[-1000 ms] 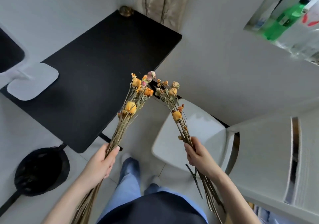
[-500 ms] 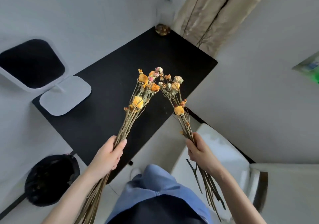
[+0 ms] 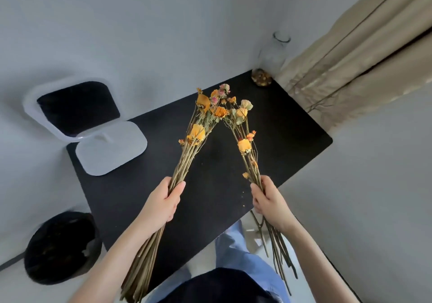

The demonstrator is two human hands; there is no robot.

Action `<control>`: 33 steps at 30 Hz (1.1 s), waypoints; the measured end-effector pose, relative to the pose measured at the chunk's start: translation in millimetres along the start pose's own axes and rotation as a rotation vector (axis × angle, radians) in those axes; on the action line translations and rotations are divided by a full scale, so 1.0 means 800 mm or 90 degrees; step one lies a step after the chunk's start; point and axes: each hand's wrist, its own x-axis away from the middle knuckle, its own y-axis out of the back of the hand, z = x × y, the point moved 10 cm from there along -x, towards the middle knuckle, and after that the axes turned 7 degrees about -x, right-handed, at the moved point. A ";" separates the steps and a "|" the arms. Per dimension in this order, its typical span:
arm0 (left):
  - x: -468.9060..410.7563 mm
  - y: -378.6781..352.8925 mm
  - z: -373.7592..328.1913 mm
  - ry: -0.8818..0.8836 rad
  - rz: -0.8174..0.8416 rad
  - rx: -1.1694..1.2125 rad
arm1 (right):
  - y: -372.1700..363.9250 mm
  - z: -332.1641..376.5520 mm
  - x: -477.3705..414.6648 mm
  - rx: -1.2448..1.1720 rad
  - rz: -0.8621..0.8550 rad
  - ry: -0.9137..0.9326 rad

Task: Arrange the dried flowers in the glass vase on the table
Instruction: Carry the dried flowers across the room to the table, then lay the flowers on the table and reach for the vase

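Note:
My left hand (image 3: pixel 163 204) grips a thick bunch of dried flowers (image 3: pixel 196 134) by the stems; its orange and pink heads point up over the black table (image 3: pixel 210 186). My right hand (image 3: pixel 267 200) grips a thinner bunch of dried flowers (image 3: pixel 244 146), and the two bunches lean together so their heads touch at the top. A clear glass vase (image 3: pixel 273 57) with dried petals at its bottom stands at the table's far right corner, against the wall and well beyond both hands.
A white-framed mirror on a white stand (image 3: pixel 93 127) sits on the table's left end. A black bin (image 3: pixel 60 246) is on the floor at lower left. Beige curtains (image 3: pixel 350 64) hang at the right, next to the vase.
The view has tilted up and moved closer to the table, so the whole vase now shows. Both hands and their bunches are now over the table; the grips are unchanged.

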 end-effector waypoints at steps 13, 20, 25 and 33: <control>-0.141 -0.142 -0.106 0.059 -0.128 0.137 | 0.132 0.023 -0.200 0.048 0.139 0.021; -0.220 -0.254 -0.163 0.094 -0.180 0.263 | 0.188 0.019 -0.280 0.023 0.182 0.037; -0.270 -0.295 -0.181 0.094 -0.215 0.287 | 0.189 0.004 -0.331 0.099 0.188 0.034; -0.322 -0.306 -0.186 0.108 -0.213 0.149 | 0.194 -0.025 -0.376 0.180 0.210 -0.009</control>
